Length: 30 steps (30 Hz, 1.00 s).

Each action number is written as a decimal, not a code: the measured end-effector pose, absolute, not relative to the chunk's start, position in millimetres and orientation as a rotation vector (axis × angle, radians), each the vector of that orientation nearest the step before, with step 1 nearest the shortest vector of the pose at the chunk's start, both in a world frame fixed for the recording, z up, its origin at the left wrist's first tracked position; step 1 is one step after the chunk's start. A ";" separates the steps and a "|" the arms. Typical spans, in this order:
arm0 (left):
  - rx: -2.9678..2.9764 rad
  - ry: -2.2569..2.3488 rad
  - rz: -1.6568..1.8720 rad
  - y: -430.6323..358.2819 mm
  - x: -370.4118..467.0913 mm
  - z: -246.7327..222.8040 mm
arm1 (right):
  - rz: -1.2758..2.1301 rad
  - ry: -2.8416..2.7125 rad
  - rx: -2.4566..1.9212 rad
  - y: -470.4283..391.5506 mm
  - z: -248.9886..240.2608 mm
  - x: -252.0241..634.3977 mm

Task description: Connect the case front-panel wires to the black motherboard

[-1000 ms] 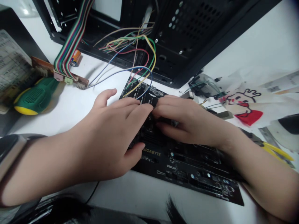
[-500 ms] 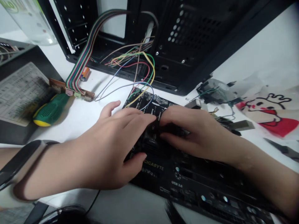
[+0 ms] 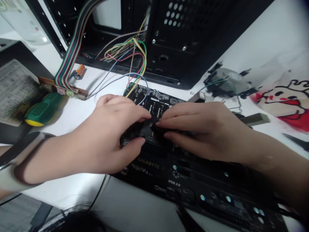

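A black motherboard (image 3: 158, 190) marked GIGABYTE lies flat on the white table, beneath both hands. My left hand (image 3: 111, 132) rests over its left part, fingers bent and thumb apart from them, with nothing visible between. Across from it, my right hand (image 3: 202, 129) has its fingers together and their tips down on the middle of the board, thumb close below. What those fingertips pinch, if anything, is hidden. Thin coloured wires (image 3: 145, 64) run from the black computer case (image 3: 169, 71) to the board's far left corner, near my left fingers.
Left of the board lie a green and yellow screwdriver (image 3: 44, 108), an orange battery (image 3: 79, 71) and a small port board (image 3: 77, 93) on a ribbon cable (image 3: 72, 51). A power supply (image 3: 14, 93) stands far left. At right are a fan (image 3: 227, 80) and a printed bag (image 3: 285, 100).
The view has shifted, so most things sit higher and further left. My right fingers have straightened somewhat and come closer together on the board. My left hand stays over the board.
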State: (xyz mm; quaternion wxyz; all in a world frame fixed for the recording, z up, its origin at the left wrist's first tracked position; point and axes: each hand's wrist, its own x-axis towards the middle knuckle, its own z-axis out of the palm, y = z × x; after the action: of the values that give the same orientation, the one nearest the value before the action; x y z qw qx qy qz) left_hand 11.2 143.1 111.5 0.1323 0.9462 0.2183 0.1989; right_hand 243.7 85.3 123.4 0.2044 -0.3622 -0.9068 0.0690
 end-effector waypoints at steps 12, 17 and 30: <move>2.753 0.582 0.663 143.6 10.7 109.5 | 0.178 -2.605 -1.004 83.6 125.5 244.8; 2.754 0.517 0.699 142.2 12.7 107.6 | 0.177 -2.606 -1.002 83.9 122.7 246.2; 2.760 0.562 0.655 141.0 13.5 109.2 | 0.171 -2.636 -1.014 83.0 122.7 245.6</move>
State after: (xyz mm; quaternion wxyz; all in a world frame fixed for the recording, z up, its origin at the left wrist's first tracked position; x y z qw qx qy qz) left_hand 13.5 141.0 109.2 0.1245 0.9470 0.1929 0.2248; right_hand 245.6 83.0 122.7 0.1553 -0.3539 -0.9204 0.0596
